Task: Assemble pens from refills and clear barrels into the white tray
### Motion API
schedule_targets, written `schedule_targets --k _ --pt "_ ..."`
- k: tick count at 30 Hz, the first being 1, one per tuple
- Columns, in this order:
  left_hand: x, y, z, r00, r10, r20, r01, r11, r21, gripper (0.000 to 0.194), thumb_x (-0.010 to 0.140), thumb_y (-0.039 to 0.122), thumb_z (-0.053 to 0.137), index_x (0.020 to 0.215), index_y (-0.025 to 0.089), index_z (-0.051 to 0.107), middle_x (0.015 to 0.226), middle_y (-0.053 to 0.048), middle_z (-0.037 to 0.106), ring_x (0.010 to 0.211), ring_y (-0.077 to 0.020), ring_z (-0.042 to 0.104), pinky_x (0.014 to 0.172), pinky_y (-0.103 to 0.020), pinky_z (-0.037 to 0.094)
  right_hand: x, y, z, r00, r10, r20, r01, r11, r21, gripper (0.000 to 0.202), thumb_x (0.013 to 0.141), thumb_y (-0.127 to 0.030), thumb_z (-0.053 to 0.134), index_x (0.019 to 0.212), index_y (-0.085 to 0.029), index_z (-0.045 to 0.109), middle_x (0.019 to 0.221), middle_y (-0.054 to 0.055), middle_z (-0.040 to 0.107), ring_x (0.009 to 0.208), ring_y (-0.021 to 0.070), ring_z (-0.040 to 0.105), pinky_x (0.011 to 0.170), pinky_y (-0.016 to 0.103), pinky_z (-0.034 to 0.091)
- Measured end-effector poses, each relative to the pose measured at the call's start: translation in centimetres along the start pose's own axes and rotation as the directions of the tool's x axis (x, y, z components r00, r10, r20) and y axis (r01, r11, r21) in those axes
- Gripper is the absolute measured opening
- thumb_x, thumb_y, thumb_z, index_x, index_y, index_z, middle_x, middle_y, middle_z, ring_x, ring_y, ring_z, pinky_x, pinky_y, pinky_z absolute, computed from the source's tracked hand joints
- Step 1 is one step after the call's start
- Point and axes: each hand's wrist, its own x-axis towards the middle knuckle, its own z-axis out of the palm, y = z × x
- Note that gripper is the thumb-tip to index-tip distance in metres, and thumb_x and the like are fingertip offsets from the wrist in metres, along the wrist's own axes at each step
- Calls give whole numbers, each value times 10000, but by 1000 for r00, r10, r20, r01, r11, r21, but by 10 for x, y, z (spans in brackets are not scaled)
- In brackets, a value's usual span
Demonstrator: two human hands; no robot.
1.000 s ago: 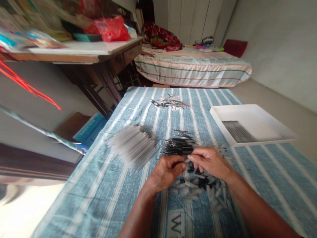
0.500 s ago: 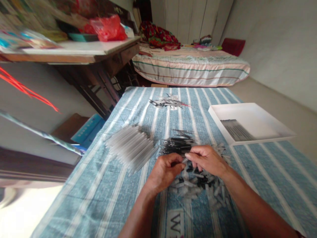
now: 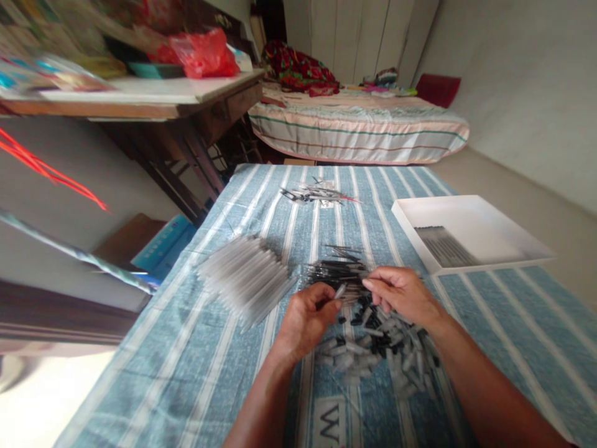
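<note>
Between the thumb and fingers of my left hand (image 3: pixel 310 317) is a small translucent pen cap (image 3: pixel 341 290), tilted upward. My right hand (image 3: pixel 400 294) is just to its right, thumb and forefinger pinched together; whatever they hold, if anything, is too small to make out. Behind both hands lies a pile of thin black pen refills (image 3: pixel 333 272). Small black plugs (image 3: pixel 370 317) are scattered below my right hand. Nearer to me is a loose heap of translucent caps (image 3: pixel 357 361). On the left, a stack of clear pen barrels (image 3: pixel 245 280) lies slantwise, slightly blurred.
A shallow white box (image 3: pixel 494 224) at the right holds a row of dark-tipped pens (image 3: pixel 445 246). Farther back on the striped tablecloth (image 3: pixel 186 348) is a small pile of mixed parts (image 3: pixel 317 193). A side table (image 3: pixel 196 93) with a red bag stands left; a bed (image 3: pixel 359 130) is beyond.
My hands have moved apart: the right slightly up and right, the left slightly up and left, keeping the cap. More of the black plugs shows between them.
</note>
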Motion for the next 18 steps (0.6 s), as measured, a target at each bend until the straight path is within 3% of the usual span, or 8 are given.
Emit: schedule_targets --k 13,18 --pt "4 -5 -2 995 14 -94 -1 991 133 144 740 296 575 672 177 533 519 39 532 503 -121 510 499 -225 345 -10 24 -12 995 80 -67 -82 996 -35 262 809 -408 525 676 -183 541 536 -35 560 394 85 475 413 197 357" --pt "5 -4 -4 994 34 -101 -11 976 216 184 756 325 562 651 178 527 512 39 524 497 -120 488 498 -229 331 -10 23 -13 998 16 -67 -26 989 -147 207 788 -357 527 690 -181 573 495 -49 511 423 92 445 439 202 349"
